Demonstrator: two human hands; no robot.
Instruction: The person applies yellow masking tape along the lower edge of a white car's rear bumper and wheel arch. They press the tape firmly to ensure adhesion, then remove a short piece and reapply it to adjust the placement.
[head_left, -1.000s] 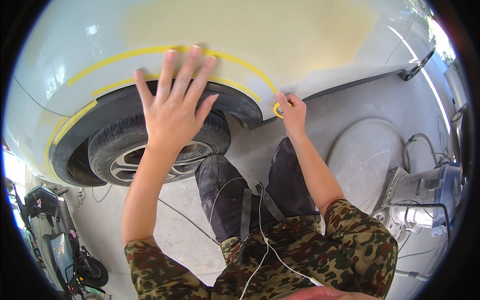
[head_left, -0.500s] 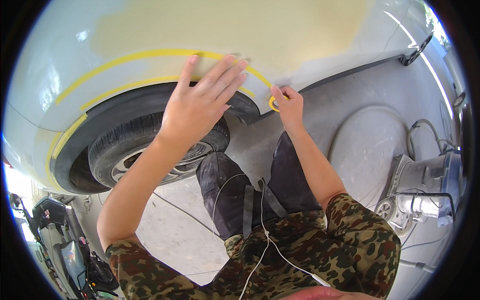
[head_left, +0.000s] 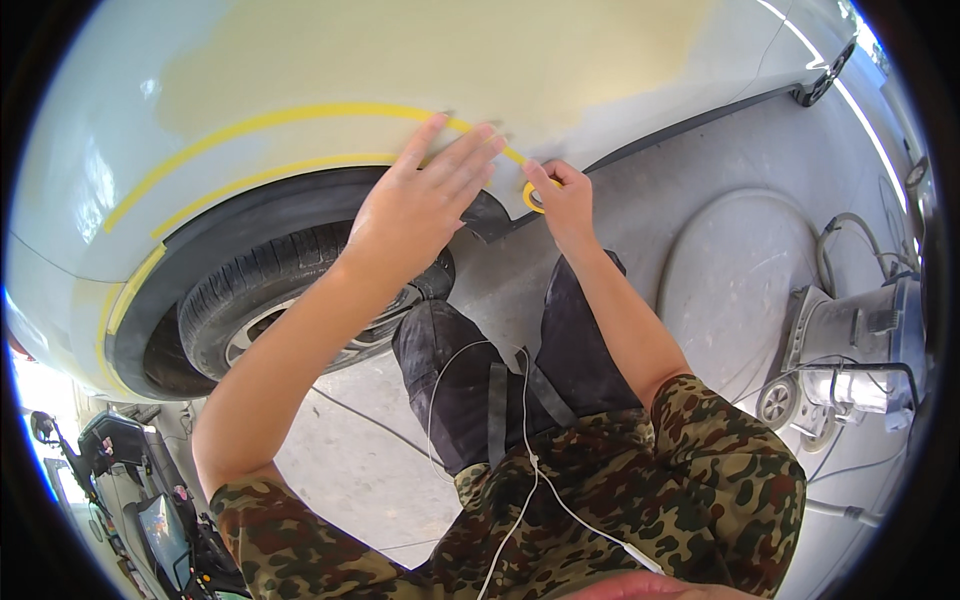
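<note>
A strip of yellow masking tape (head_left: 300, 113) curves over the wheel arch on the pale car body panel (head_left: 400, 50). Below it, a second yellow strip (head_left: 280, 175) follows the arch edge. My left hand (head_left: 425, 195) lies with its fingers stretched out, fingertips on the upper strip. My right hand (head_left: 565, 205) pinches the roll of masking tape (head_left: 532, 196) at the strip's right end, close to the panel's lower edge. Part of the roll is hidden behind the fingers.
Under the arch sits a black tyre (head_left: 260, 285) with a spoked rim. A wheeled grey machine (head_left: 850, 345) with a hose (head_left: 690, 235) stands on the right. At lower left is a scooter (head_left: 150, 500). A dark cable (head_left: 365, 415) crosses the floor, and white earphone wires hang over my shirt.
My left hand has slid right along the upper strip. My right hand with the tape roll sits slightly further left and higher in the view, closer to the left hand. The view has shifted a little.
</note>
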